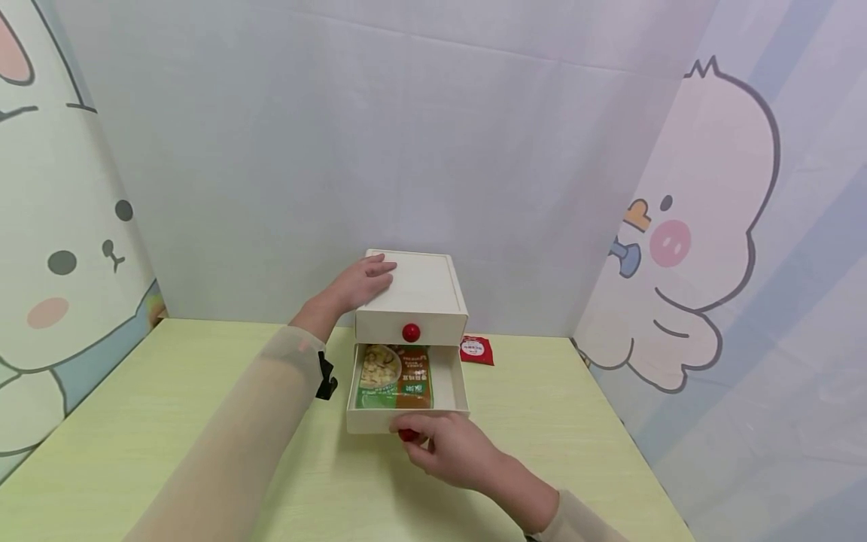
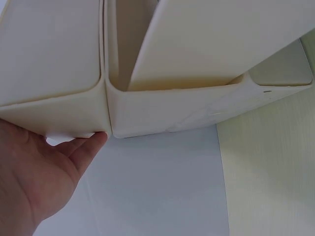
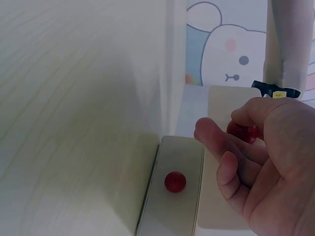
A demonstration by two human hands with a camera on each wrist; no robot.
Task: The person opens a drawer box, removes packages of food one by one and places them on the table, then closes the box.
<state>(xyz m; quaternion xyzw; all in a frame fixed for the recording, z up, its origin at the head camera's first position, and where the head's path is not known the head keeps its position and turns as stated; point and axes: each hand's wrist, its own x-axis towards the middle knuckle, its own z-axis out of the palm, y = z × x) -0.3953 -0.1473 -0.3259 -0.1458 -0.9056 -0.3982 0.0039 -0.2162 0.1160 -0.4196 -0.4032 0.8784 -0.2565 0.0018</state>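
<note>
A white drawer cabinet (image 1: 420, 278) stands against the back wall, with a drawer (image 1: 450, 388) pulled out below its top one. Inside that drawer lies a food packet (image 1: 396, 376) in green and brown, printed with a bowl of food. My right hand (image 1: 450, 448) pinches the drawer's red knob (image 3: 241, 132) between thumb and fingers. With its fingers spread, my left hand (image 1: 359, 286) rests on the left edge of the cabinet's top. In the left wrist view its fingers lie along the cabinet's side.
The top drawer's red knob (image 1: 411, 332) sits above the pulled-out drawer. Another red knob (image 3: 175, 182) shows on a lower drawer near the table. A small red packet (image 1: 477, 350) lies right of the cabinet on the light yellow-green table (image 1: 542, 421). Printed curtains surround the table.
</note>
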